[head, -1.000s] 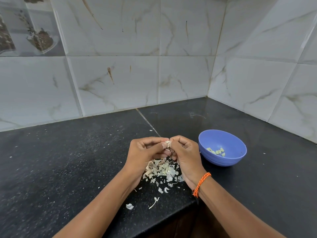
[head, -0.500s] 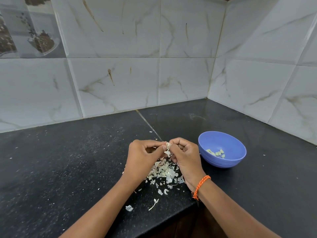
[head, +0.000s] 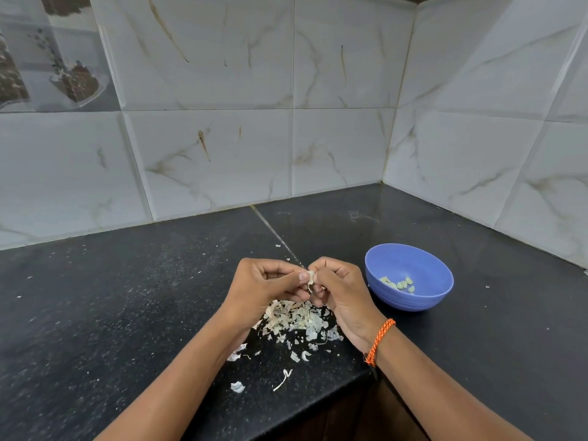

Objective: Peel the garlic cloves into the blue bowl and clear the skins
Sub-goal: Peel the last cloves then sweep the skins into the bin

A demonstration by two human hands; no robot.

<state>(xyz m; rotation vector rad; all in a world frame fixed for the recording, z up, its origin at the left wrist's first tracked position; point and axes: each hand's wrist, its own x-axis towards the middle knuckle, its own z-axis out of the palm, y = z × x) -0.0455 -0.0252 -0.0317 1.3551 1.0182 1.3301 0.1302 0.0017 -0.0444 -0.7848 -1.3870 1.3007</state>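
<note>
I see both forearms reaching in from the bottom edge and meeting above the black counter. My left hand is curled, its thumb and forefinger pinching a garlic clove from the left; my right hand is curled too, fingertips pinching the same clove from the right, an orange thread band on its wrist. The skins lie heaped on the counter directly under the hands, with stray flakes nearer me. The blue bowl sits just right of the right hand, holding a few peeled cloves.
</note>
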